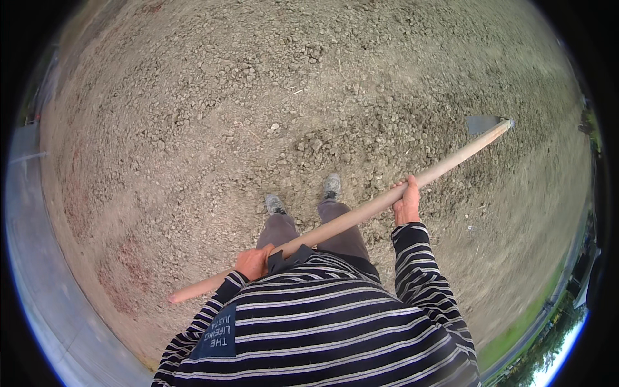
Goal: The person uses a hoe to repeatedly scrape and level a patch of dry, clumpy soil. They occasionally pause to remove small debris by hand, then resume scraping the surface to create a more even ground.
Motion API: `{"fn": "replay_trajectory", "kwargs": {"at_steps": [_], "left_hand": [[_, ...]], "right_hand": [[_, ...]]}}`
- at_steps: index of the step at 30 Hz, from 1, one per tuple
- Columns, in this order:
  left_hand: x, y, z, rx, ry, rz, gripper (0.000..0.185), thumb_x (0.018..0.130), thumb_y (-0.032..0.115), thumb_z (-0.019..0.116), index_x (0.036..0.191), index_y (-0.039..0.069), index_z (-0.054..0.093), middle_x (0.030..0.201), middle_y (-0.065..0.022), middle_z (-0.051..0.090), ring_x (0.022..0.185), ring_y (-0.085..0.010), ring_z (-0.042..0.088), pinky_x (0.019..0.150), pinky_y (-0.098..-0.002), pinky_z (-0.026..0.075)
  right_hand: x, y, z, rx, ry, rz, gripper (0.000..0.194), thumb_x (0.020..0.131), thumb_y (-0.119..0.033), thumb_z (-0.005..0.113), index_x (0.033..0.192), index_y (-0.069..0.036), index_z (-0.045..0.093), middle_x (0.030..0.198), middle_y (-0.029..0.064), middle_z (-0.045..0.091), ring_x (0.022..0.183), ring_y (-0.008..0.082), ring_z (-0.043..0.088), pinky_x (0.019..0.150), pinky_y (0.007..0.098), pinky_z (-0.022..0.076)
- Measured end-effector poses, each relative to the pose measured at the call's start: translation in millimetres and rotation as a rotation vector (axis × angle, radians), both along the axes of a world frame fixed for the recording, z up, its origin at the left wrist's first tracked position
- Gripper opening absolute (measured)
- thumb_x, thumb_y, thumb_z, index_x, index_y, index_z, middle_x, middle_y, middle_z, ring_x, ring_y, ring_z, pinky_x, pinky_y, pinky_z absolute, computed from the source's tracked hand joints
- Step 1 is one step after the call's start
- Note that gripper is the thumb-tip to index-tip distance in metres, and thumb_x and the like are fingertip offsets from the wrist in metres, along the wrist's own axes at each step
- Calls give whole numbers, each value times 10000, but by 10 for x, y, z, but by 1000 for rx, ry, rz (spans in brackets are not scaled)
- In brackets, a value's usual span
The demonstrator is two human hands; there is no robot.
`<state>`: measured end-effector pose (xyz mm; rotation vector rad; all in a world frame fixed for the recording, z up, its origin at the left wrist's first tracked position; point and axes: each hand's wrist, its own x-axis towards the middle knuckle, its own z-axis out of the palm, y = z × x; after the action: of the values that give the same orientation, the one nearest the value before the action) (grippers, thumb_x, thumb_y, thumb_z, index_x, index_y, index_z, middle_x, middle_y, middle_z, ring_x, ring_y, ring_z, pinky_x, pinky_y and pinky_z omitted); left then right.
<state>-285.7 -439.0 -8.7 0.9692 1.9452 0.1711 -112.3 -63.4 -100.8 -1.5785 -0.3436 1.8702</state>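
A hoe with a long wooden handle (358,215) slants across my body, from low on the left up to the right. My left hand (254,261) is closed around the handle near its rear end, close to my waist. Farther up, my right hand (407,199) grips the handle from below, with the thumb along its side. At the far end the flat grey metal blade (481,124) is held over the crumbly soil (401,130); whether it touches the ground I cannot tell.
Cloddy soil with scattered small stones spreads around my grey shoes (332,186). A pale stone (275,126) lies ahead of them. Concrete paving (58,309) borders the soil at the left. A strip of grass (503,343) runs along the lower right edge.
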Motion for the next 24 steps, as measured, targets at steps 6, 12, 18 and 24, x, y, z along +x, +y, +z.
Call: {"fn": "replay_trajectory", "kwargs": {"at_steps": [6,12,18,24], "left_hand": [[-184,-702,440,-249,113,40,273,725,338,567,867,120,484,627,-167,575,624,-352,582,542,-455,433],[-228,-1575,522,-387,102,50,240,751,337,524,853,120,517,629,-166,587,628,-323,599,537,-434,452],[-452,-1733,114,-180,76,34,209,687,225,562,877,151,514,640,-138,592,629,-330,588,562,-442,449],[-463,-1469,111,-94,-14,56,232,704,278,577,885,152,505,651,-134,588,644,-333,584,564,-444,441]], "right_hand": [[-494,-1044,-653,-208,-39,19,117,760,-78,548,777,-67,433,577,50,438,477,176,453,434,325,423],[-645,-2004,-1022,-431,-11,176,145,776,-158,535,713,-75,433,547,39,415,468,180,432,467,321,417],[-752,-1822,-437,-248,-48,120,174,768,-200,546,748,-92,411,578,43,421,536,189,442,526,336,429],[-649,-1146,58,-106,-55,96,158,774,-160,562,795,-80,428,603,48,440,532,176,462,518,335,444]]}}
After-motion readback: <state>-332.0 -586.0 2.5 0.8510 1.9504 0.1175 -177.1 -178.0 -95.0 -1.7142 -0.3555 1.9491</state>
